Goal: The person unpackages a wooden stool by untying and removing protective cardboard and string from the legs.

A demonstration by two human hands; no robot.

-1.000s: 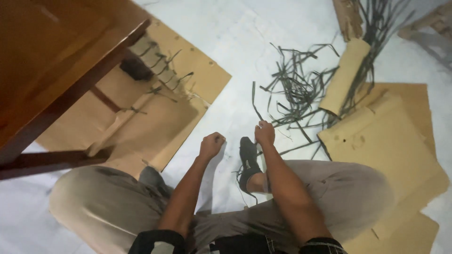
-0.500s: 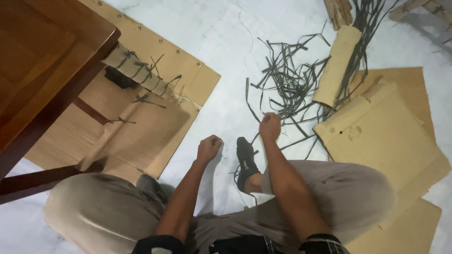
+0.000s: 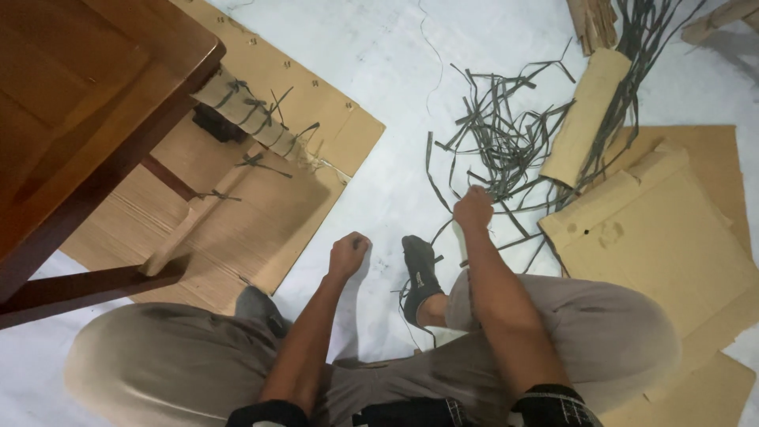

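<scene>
On the pale floor, flat dark-green strips, tangled; right hand clenched on 1, left hand fisted

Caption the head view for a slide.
Seated person's right hand reaches into dark flat strips on the white floor; left hand fisted beside brown corrugated cardboard sheet.

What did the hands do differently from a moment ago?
The right hand reached forward from beside the foot into the dark strips on the floor. The left hand stayed fisted, shifting little. The strips, cardboard sheets and wooden table lie as before.
</scene>
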